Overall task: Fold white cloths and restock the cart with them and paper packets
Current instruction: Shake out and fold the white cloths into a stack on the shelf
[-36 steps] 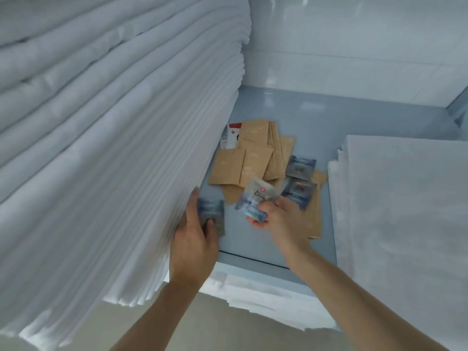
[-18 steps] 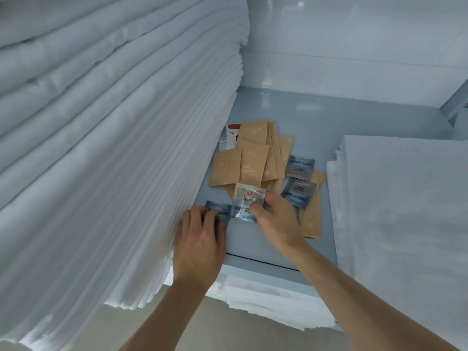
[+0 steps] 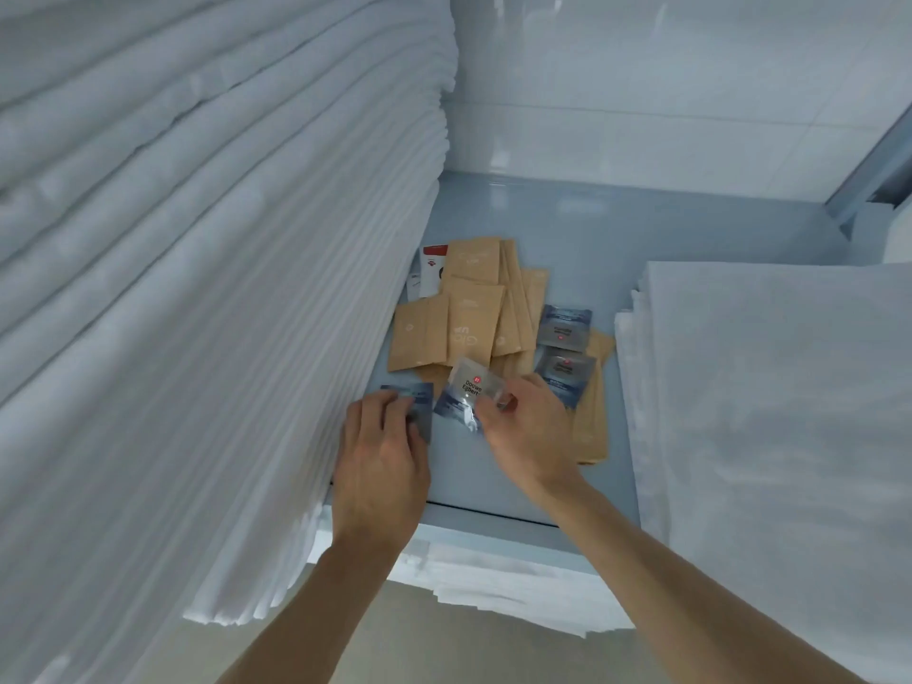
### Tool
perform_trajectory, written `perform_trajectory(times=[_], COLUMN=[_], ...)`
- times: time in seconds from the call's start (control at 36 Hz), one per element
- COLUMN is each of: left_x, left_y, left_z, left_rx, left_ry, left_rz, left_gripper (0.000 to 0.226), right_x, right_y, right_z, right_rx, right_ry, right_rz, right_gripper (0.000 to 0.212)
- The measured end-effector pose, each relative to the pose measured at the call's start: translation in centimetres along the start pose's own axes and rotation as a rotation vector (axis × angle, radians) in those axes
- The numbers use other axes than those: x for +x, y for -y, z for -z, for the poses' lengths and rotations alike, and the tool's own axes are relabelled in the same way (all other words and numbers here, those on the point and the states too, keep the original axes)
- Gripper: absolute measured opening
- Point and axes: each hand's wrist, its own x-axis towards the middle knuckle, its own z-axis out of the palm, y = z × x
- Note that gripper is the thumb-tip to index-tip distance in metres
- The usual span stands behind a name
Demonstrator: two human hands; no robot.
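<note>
I have my left hand [image 3: 382,466] flat on a blue packet [image 3: 412,404] near the shelf's [image 3: 607,224] front edge, fingers straight, beside the tall cloth stack [image 3: 197,288]. My right hand [image 3: 530,434] pinches a silver packet [image 3: 466,392] just above the brown packets [image 3: 469,313]. More cloths [image 3: 765,387] lie along the right edge.

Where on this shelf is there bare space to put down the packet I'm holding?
Bare shelf lies behind the brown packets, up to the back wall. A narrower strip runs between the grey packets and the right cloth stack. Another lies by the front edge, between your hands. The middle, beside the tall cloth stack, is crowded.
</note>
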Motion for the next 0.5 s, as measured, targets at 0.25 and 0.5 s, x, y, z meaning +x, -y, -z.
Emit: perform_trajectory(times=[0.25, 0.5], left_x=[0.6, -0.9], left_y=[-5.3, -15.7], left_z=[-0.9, -4.4], left_rx=[-0.193, -0.441], left_ry=[-0.008, 0.325], left_rz=[-0.118, 0.08], left_gripper=[0.02, 0.018], right_x=[-0.5, -2.3], right_y=[-0.9, -4.6], right_z=[4.9, 16.0], right_rx=[0.003, -0.153], right_ry=[-0.171, -0.322], right_rz=[0.022, -0.025], right_gripper=[0.02, 0.026])
